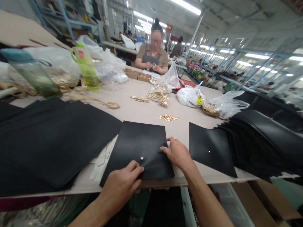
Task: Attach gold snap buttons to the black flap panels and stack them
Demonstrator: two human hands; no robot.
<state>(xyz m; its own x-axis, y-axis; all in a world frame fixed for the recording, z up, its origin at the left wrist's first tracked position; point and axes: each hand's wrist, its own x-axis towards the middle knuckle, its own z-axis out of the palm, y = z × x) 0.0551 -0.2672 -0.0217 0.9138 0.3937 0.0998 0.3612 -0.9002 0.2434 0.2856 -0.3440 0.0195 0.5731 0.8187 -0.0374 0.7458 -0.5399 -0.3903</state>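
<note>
Long white strip lights [187, 6] and blue metal frames [65, 19] fill a wide workshop, with a pale, flat-topped bench [151, 112] spanning the near part. Across the bench's left side spreads a broad stack of matte black sheets [54, 138]; on the right lies a thick, fanned pile of glossy black sheets [258, 138]. At the far side sits a person in a brown shirt and dark apron [152, 58], holding something small in both hands.

Near the middle, a smooth black rectangular panel [139, 138] lies flat on the bench, its left part against the matte stack. Another black panel [208, 148] rests to its right, beside the glossy pile.

Both hands are at the middle panel, apart from each other. The left hand [124, 181] is curled at its near edge, thumb and forefinger close together; whether they pinch the edge, I cannot tell. The right hand [176, 151] is open at the right edge, thumb on the top face and forefinger spread from it.

Farther left stand a teal-lidded clear bottle [35, 72] and a yellow-green plastic jug [86, 67]. Clear plastic bags [171, 77] and a white knotted bag [190, 96] sit far right of centre, near gold-coloured chains [156, 96]. A small gold-coloured heap [169, 117] lies beyond the middle panel, which bears a tiny shiny metal stud [142, 158].
</note>
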